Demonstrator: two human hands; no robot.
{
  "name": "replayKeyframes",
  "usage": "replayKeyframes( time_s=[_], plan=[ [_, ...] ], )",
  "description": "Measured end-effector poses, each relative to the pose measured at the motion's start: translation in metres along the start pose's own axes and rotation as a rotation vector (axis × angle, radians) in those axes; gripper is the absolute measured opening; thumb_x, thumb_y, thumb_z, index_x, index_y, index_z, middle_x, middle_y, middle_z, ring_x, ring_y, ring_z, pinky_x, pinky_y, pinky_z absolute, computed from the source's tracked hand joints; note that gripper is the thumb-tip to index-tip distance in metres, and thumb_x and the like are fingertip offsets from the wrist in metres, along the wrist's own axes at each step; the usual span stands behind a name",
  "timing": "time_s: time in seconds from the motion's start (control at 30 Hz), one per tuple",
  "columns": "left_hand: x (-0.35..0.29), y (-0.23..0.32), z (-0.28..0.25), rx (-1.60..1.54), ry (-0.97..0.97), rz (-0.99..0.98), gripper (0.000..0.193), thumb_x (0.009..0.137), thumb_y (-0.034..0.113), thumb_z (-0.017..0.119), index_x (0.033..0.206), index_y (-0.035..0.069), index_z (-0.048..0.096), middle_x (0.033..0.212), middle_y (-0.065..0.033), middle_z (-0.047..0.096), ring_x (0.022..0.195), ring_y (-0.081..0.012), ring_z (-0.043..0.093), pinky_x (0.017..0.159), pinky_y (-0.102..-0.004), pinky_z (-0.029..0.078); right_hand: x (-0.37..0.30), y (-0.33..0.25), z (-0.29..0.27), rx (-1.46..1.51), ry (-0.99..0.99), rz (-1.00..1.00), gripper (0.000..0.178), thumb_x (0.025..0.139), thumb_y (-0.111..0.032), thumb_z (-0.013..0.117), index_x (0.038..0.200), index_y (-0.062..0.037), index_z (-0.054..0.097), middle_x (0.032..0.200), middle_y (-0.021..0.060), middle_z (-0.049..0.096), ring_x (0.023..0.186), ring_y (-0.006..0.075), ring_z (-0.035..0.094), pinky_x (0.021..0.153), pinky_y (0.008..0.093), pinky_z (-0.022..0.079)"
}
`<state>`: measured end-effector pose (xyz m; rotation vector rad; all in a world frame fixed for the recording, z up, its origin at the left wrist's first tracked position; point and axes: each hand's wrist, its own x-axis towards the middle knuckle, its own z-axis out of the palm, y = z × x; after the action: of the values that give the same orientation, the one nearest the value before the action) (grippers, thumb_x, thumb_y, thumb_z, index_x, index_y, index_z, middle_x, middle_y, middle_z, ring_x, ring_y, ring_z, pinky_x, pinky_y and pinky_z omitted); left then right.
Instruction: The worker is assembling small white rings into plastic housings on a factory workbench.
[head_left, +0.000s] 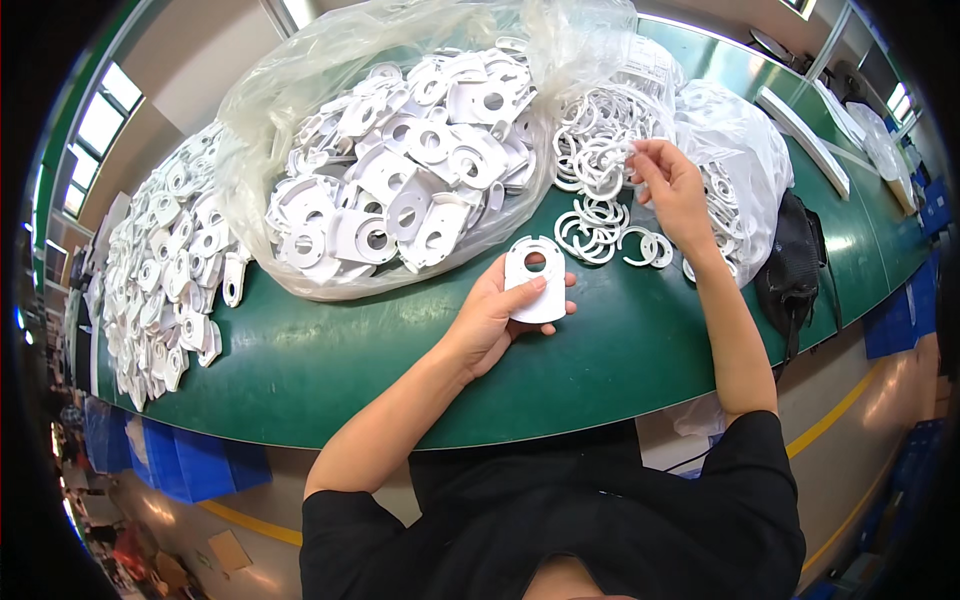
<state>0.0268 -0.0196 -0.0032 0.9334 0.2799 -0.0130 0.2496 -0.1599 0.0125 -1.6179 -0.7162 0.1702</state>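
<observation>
My left hand [497, 318] grips a white plastic plate with a round hole [536, 290], its thumb lying across the front and the fingers behind. The plate is held over the green table, its holed end pointing away from me. To the right, my right hand [672, 185] reaches to the edge of a heap of white open rings [603, 130]. Its thumb and forefinger are pinched together at the rings; whether a ring is between them is too small to make out. Several loose rings [590, 232] lie on the table just below that heap.
A large clear plastic bag [250, 190] spreads open around a pile of white holed plates [400, 180]. More such plates [170, 270] are heaped at the left. At the right are another bag [745, 130] with rings, a black bag [795, 265] and a long white strip [805, 140] on the green table [400, 370].
</observation>
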Motion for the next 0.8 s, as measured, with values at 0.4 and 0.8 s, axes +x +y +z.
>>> replayKeyframes(
  time_s=[0.4, 0.8],
  plan=[
    [0.001, -0.004, 0.003, 0.038, -0.025, 0.077, 0.049, 0.085, 0.001, 0.056, 0.13, 0.006, 0.036, 0.117, -0.0131, 0.059, 0.1, -0.0224, 0.063, 0.071, -0.0279, 0.055, 0.001, -0.002, 0.001, 0.282, 0.049, -0.155, 0.012, 0.093, -0.009, 0.057, 0.102, -0.0003, 0.056, 0.096, 0.0076, 0.063, 0.083, 0.0127, 0.061, 0.074, 0.0243, 0.051],
    [0.001, -0.001, -0.002, 0.143, -0.021, 0.094, 0.052, 0.082, 0.002, 0.051, 0.131, 0.003, 0.033, 0.115, -0.0143, 0.06, 0.091, -0.0191, 0.066, 0.055, -0.0224, 0.046, -0.043, -0.035, 0.038, -0.207, -0.46, -0.429, 0.019, 0.087, 0.0, 0.059, 0.105, -0.006, 0.062, 0.091, 0.0051, 0.058, 0.078, 0.0157, 0.057, 0.069, 0.0291, 0.048]
  ],
)
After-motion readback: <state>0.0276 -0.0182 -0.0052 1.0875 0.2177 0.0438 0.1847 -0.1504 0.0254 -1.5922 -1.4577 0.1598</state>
